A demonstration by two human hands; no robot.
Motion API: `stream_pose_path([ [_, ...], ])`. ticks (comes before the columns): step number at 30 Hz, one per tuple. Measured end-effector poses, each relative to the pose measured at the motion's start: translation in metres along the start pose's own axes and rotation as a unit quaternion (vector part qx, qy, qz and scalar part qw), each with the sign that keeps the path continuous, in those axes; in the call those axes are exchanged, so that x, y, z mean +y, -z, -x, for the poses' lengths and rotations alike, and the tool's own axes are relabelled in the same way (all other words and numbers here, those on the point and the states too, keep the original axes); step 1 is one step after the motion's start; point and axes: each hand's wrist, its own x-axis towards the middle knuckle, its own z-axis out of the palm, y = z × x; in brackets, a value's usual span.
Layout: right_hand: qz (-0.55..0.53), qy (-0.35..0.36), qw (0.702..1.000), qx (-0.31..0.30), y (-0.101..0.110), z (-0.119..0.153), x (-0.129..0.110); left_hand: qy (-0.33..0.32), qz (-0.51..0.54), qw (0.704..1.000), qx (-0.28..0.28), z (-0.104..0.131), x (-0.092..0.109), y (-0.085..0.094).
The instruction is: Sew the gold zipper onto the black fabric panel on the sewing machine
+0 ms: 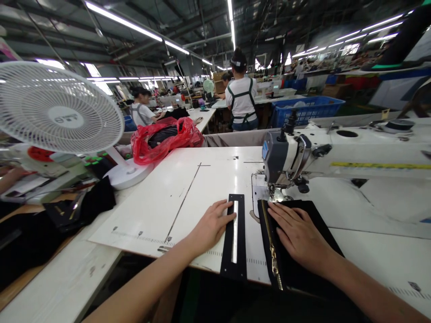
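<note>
My left hand rests flat on the white table, its fingertips touching the left edge of a black slotted frame. To the right, my right hand lies palm down on a black fabric piece with a brass zipper along its left edge. The fabric's far end sits under the presser foot of a white sewing machine. Neither hand grips anything.
A white desk fan stands at the left, with a red plastic bag behind it and dark cloth pieces on the side bench. A blue crate sits beyond the machine. Other workers stand and sit at tables farther back.
</note>
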Motion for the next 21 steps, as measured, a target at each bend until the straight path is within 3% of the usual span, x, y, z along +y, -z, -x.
stream_pose_path([
  [4, -0.008, 0.011, 1.000, 0.009, -0.005, 0.005, 0.000, 0.036, 0.018, 0.994, 0.104, -0.010, 0.007, -0.012],
  [7, -0.023, 0.010, 1.000, 0.008, -0.005, 0.006, -0.001, -0.015, 0.005, 0.988, 0.156, -0.021, 0.033, -0.023],
  [12, -0.052, 0.014, 0.999, 0.007, 0.000, 0.005, -0.001, -0.077, -0.060, 0.992, 0.078, -0.041, 0.062, -0.044],
  [21, -0.059, -0.009, 0.998, 0.011, -0.001, 0.005, -0.004, -0.065, -0.091, 0.994, -0.003, -0.046, 0.056, -0.045],
])
